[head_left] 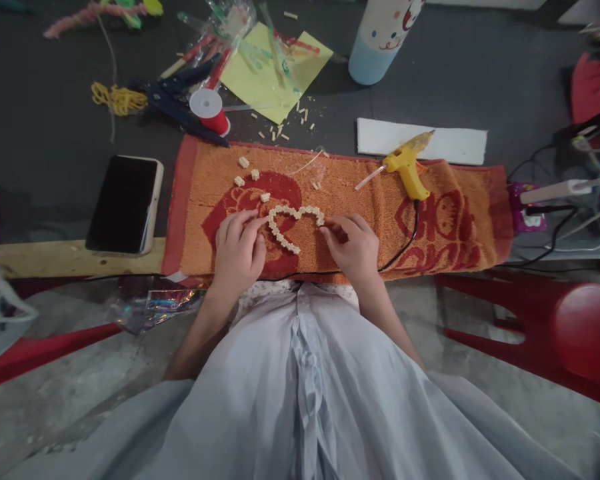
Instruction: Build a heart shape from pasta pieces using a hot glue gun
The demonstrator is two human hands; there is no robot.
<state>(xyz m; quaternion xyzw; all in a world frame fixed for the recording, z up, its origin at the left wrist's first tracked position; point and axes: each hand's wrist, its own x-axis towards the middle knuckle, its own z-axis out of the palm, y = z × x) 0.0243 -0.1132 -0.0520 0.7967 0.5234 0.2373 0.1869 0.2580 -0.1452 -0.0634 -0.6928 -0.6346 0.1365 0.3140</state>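
Observation:
A heart-shaped outline [281,237] made of small pale beige pieces lies on an orange and red towel [340,193]; its lower right side is a gap. My left hand [237,250] rests at the heart's left side, index finger stretched to its edge and thumb apart. At the right end of the outline, my right hand [354,245] has thumb and index finger pinched on the last pieces. Several loose pale clusters [255,175] of the same kind sit above the heart on the towel. A yellow glue gun [407,165] lies to the right of my right hand, its cord running down.
A phone [123,205] lies left of the towel. Behind it are dark blue pliers [173,107], a red thread spool [211,113], yellow paper [275,73] with scraps, and a blue-white bottle [380,43]. A white strip [430,141] lies under the glue gun's nozzle.

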